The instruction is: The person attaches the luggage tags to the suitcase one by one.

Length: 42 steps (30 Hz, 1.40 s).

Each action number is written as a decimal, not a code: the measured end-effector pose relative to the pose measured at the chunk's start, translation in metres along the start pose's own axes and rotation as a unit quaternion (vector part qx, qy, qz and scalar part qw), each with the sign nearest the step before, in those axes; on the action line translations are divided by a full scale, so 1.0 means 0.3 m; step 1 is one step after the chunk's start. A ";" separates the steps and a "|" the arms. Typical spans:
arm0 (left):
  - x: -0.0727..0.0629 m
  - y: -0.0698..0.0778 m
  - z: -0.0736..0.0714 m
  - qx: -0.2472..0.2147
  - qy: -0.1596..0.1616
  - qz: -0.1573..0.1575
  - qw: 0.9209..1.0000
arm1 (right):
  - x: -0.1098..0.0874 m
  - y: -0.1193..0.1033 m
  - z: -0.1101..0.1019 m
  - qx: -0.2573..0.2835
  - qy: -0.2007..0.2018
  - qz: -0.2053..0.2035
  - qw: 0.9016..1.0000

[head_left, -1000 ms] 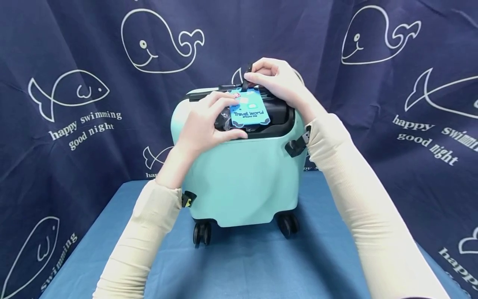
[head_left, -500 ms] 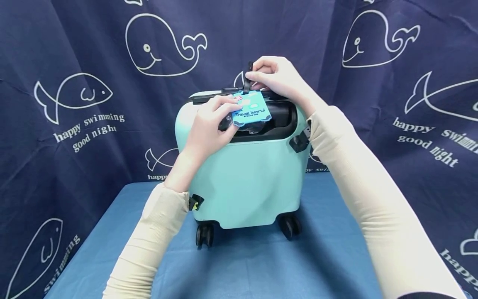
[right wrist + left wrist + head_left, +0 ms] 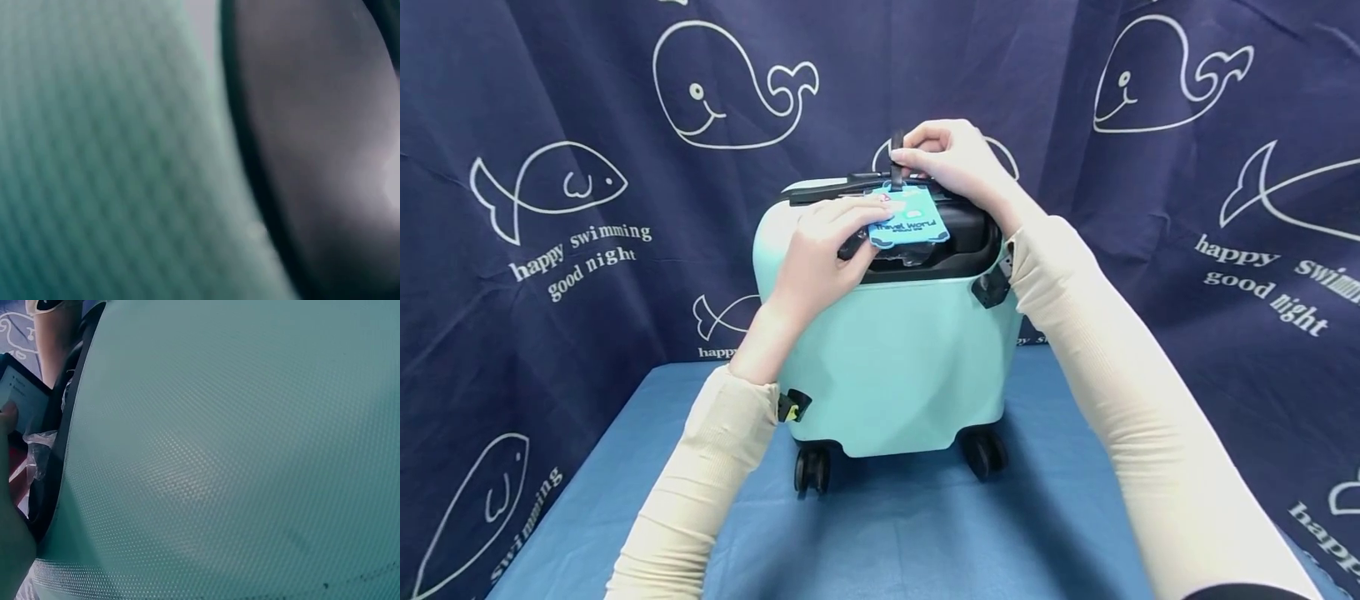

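A blue luggage tag (image 3: 913,221) printed "Travel World" lies over the black recessed top of a mint-green suitcase (image 3: 895,367). My left hand (image 3: 823,254) pinches the tag's left side, fingers on top and thumb below. In the left wrist view, the thumb presses the dark-edged back of the tag (image 3: 28,394). My right hand (image 3: 958,167) pinches the tag's black strap (image 3: 897,162) between thumb and index finger, holding it upright above the suitcase. The right wrist view holds only the blurred green shell (image 3: 112,156) and black trim (image 3: 312,125).
The suitcase stands on black wheels (image 3: 981,452) on a blue cloth-covered table (image 3: 880,533). Behind hangs a navy curtain (image 3: 925,67) with whale and fish drawings. A black handle bar (image 3: 820,193) runs along the suitcase top. Clear plastic wrap (image 3: 40,450) shows beneath the tag.
My left thumb has moved in from the suitcase's rim to beneath the tag, and the tag lies flatter. The right hand keeps its pinch on the strap. The head view has shifted slightly.
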<state>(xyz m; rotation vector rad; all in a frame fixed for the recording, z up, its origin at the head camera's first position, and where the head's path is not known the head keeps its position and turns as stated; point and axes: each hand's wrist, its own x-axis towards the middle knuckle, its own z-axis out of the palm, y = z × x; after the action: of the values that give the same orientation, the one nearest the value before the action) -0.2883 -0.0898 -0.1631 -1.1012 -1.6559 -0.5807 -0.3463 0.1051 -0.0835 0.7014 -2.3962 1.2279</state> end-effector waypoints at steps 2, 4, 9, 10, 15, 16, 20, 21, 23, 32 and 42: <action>0.003 0.001 -0.003 -0.012 0.000 0.001 1.000 | -0.001 -0.004 -0.004 -0.019 0.000 0.006 1.000; 0.006 0.002 -0.006 -0.024 -0.001 0.002 1.000 | -0.002 -0.008 -0.007 -0.031 0.000 0.015 0.999; 0.008 0.003 -0.008 -0.039 -0.007 0.003 0.999 | -0.006 -0.009 -0.011 -0.060 0.008 0.032 0.998; 0.009 0.002 -0.007 -0.041 -0.007 0.002 0.999 | -0.006 -0.009 -0.011 -0.067 0.010 0.031 0.997; 0.010 -0.001 -0.010 -0.048 -0.007 0.000 0.999 | -0.003 -0.007 -0.007 -0.097 0.015 0.020 0.995; 0.010 -0.001 -0.012 -0.049 -0.007 0.000 0.999 | -0.003 -0.008 -0.006 -0.102 0.014 0.020 0.994; 0.008 0.000 -0.014 -0.049 -0.010 0.003 0.999 | -0.003 -0.009 -0.005 -0.118 0.009 0.031 0.993; 0.008 0.000 -0.013 -0.051 -0.011 0.004 0.999 | -0.004 -0.010 -0.005 -0.120 0.008 0.035 0.992; 0.008 -0.001 -0.011 -0.053 -0.009 0.007 0.999 | -0.005 -0.008 -0.006 -0.124 0.006 0.042 0.991; 0.012 -0.002 -0.004 -0.062 -0.001 0.011 0.998 | -0.002 -0.002 -0.015 -0.126 0.006 0.062 0.990; 0.010 -0.005 -0.008 -0.049 -0.011 0.007 0.999 | 0.001 -0.002 -0.012 -0.129 0.005 0.065 0.990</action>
<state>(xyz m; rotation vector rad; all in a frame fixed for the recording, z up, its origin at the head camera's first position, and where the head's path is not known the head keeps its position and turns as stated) -0.2887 -0.0912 -0.1593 -1.1927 -1.6510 -0.6488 -0.3461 0.1076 -0.0811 0.4657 -2.5640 0.9402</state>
